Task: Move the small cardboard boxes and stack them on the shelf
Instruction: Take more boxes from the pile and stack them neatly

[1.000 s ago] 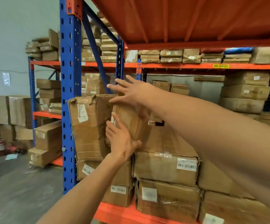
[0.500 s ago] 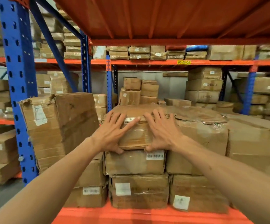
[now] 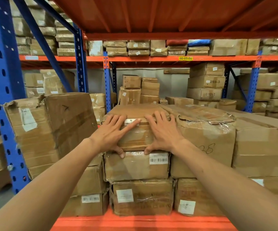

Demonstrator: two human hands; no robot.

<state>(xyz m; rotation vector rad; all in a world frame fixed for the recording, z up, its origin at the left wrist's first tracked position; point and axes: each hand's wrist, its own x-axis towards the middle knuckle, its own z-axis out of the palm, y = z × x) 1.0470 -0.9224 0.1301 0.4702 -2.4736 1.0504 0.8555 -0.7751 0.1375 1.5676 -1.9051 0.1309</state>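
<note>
A small taped cardboard box (image 3: 135, 135) lies on top of a stack of two similar boxes (image 3: 135, 165) on the orange shelf (image 3: 135, 221). My left hand (image 3: 113, 133) is pressed flat on the left half of its front face, fingers spread, thumb at the lower edge. My right hand (image 3: 162, 132) is pressed flat on the right half in the same way. Neither hand wraps around the box. Its back is hidden.
A big torn box (image 3: 51, 129) stands left of the stack, beside the blue upright (image 3: 3, 97). Larger boxes (image 3: 204, 144) fill the shelf to the right. The orange deck above (image 3: 168, 15) hangs low. More stacked boxes (image 3: 140, 90) sit on racks behind.
The box went from tilted in my hands to lying flat on the stack. Both hands came to its front face and stay pressed there; the view has moved a little closer.
</note>
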